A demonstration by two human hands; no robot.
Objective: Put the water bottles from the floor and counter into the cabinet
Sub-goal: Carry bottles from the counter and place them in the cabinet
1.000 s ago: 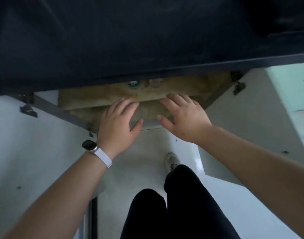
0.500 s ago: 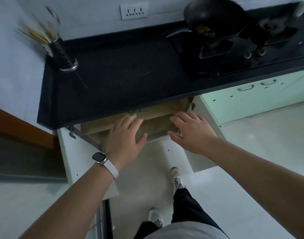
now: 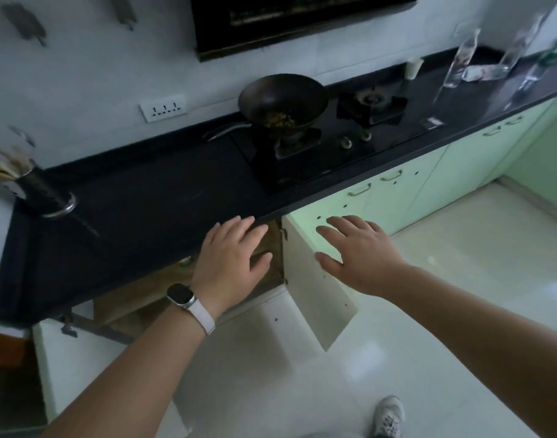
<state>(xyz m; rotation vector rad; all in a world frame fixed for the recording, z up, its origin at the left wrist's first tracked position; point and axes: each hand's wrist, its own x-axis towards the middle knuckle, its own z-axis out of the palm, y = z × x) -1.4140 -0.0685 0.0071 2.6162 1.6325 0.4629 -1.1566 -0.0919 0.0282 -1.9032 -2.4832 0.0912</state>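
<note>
Kitchen; pale glossy floor (image 3: pixel 444 311) along a run of mint-green base units.
Long black counter (image 3: pixel 144 200) against a white wall.
Cabinet (image 3: pixel 163 289) under the counter's left part, open, brown wooden interior in view.
Right door (image 3: pixel 315 295) swung out towards the camera, pale inner face showing; left door (image 3: pixel 75 358) also swung out, low at the left.
Black hob (image 3: pixel 318 153) set in the counter, dark wok (image 3: pixel 282 101) with food on its left burner.
Left hand (image 3: pixel 233 263): flat, fingers straight and slightly spread, holding nothing, in front of the cabinet opening with fingertips at the counter's front edge; contact not clear.
Right hand (image 3: pixel 359 251): flat, fingers spread wide, holding nothing, over the top of the right door; contact not clear.
Water bottles (image 3: pixel 460 58): clear, blurred, upright at the far right end of the counter, well apart from both hands; lying bottle (image 3: pixel 485 72) among them.
Dark utensil holder (image 3: pixel 45 194) at the counter's left end.
White wall socket (image 3: pixel 163 108) left of the wok.
White cup (image 3: pixel 413 68) behind the hob.
Watch (image 3: pixel 181 295) with white strap on the left wrist.
Pale shoe (image 3: pixel 388 417) on the floor at the bottom edge.
</note>
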